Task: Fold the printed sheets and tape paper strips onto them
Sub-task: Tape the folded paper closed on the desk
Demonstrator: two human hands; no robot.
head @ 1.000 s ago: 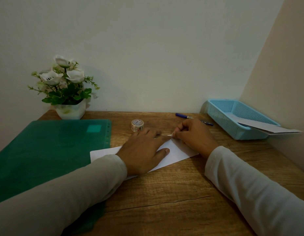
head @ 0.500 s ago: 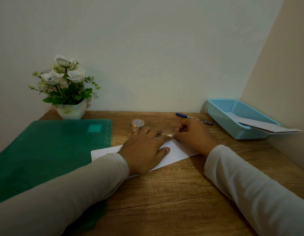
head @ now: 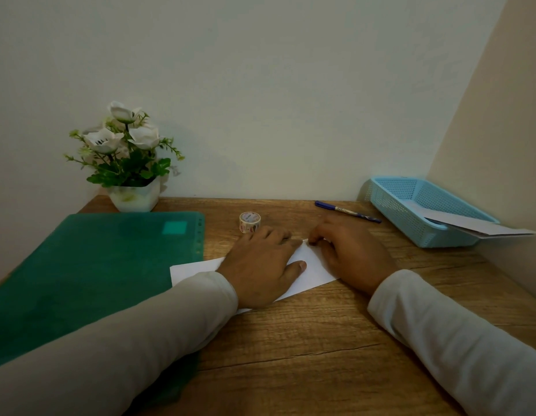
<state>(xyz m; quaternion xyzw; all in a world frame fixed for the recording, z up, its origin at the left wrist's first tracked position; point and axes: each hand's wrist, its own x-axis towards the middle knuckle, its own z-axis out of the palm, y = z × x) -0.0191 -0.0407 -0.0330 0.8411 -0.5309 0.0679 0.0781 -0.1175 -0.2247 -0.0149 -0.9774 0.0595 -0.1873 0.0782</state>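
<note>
The fingers [head: 275, 235] of the left hand [head: 260, 265] lie straight and flat on the folded white sheet [head: 313, 267], with the thumb out to the side. They press the paper down on the wooden desk [head: 321, 340]. The fingertips [head: 316, 241] of the right hand [head: 354, 256] are curled down tight at the far corner of the sheet, right next to the left fingers. That spot is too small and dark to tell if they pinch a bit of tape or a paper strip, or only push on the corner.

The sheet lies in the middle of the desk, under both hands. Its left end is just beside the green folder [head: 95, 265]. The little tape roll [head: 250, 222] stands just behind the left hand.

The step looks like sticking something down at that corner. To do it well, the left hand should stay flat and firm, so the sheet does not slide and the fold does not pop open. The right fingertips should rub slowly along the piece, so no bumps or wrinkles get stuck under it. Thin paper crumples fast, so a soft, even push is best. The roll is near enough for an easy reach when more tape is needed.

The blue pen [head: 348, 211] and the light blue basket [head: 390, 202] are off to the right, out of the way.
</note>
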